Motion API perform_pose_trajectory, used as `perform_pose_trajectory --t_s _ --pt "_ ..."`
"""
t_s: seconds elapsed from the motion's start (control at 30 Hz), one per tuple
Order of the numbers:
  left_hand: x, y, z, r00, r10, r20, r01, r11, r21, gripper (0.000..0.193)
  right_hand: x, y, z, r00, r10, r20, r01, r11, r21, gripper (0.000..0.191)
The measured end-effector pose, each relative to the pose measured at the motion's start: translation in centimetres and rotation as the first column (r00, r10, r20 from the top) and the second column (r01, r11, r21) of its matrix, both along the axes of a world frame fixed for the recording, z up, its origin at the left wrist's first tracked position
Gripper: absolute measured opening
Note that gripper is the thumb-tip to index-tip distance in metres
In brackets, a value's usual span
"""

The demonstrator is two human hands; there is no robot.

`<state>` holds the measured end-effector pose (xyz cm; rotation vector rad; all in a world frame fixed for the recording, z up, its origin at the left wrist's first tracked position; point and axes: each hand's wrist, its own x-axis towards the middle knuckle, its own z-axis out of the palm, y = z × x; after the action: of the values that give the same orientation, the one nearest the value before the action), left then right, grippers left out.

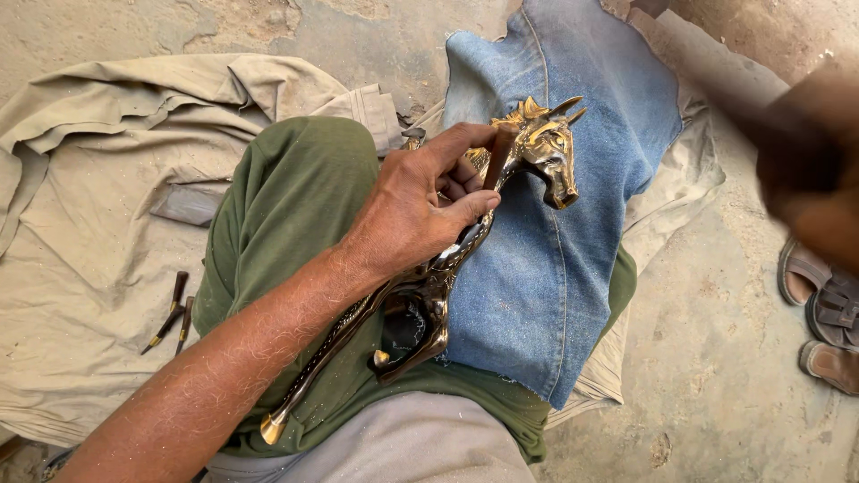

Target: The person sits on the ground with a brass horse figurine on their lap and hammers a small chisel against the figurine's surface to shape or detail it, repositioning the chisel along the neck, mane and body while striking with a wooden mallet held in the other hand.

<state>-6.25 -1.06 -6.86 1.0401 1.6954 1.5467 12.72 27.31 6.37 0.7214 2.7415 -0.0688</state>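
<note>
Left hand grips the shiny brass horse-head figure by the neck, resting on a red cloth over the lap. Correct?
Not quite. The head view shows the cloth under the shiny brass horse-head figure is a faded blue denim cloth, not red. The rest holds: the left hand grips the figure by the neck, over the lap.

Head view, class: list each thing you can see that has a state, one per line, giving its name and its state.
Brass horse figure: lying tilted across the lap, gripped at the neck.
Left hand: closed around the horse's neck.
Right hand: raised at the frame's edge, blurred; grip cannot be told.
Denim cloth: spread over the knee, under the horse's head.
Hand tools: lying loose on the beige cloth, untouched.
Sandals: on the ground, not worn.
</note>
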Motion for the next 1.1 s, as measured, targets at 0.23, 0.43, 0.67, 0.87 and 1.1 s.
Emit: perform_pose_trajectory --t_s 0.23,0.43,0.67,0.87,1.1 --pt "0.1 -0.6 -0.8 0.991 0.000 0.133 0.010 0.997 -0.073 0.055 0.6 2.4 -2.1 0.919 -0.281 -0.277 0.224 0.950 -0.219 0.033" --pt "0.6 -0.8 -0.8 0.996 0.018 0.082 -0.020 0.999 0.031 0.055 0.3 2.6 -1.5 0.889 -0.343 -0.302 0.269 0.927 -0.261 0.032" --pt "0.6 -1.0 -0.6 0.996 0.015 0.089 -0.019 0.999 0.039 0.053 2.6 -1.2 0.0 0.995 0.035 -0.091 -0.031 0.998 0.049 0.030" --pt "0.2 -1.1 -0.9 0.991 0.013 0.136 -0.013 1.000 -0.001 0.052 2.1 3.3 -2.2 0.891 -0.368 -0.264 0.314 0.922 -0.227 0.029" --pt "0.5 -1.4 -0.8 1.000 -0.002 0.009 0.001 0.992 0.125 0.053 2.5 -0.7 0.0 0.997 -0.070 0.020 0.071 0.997 -0.023 0.029"
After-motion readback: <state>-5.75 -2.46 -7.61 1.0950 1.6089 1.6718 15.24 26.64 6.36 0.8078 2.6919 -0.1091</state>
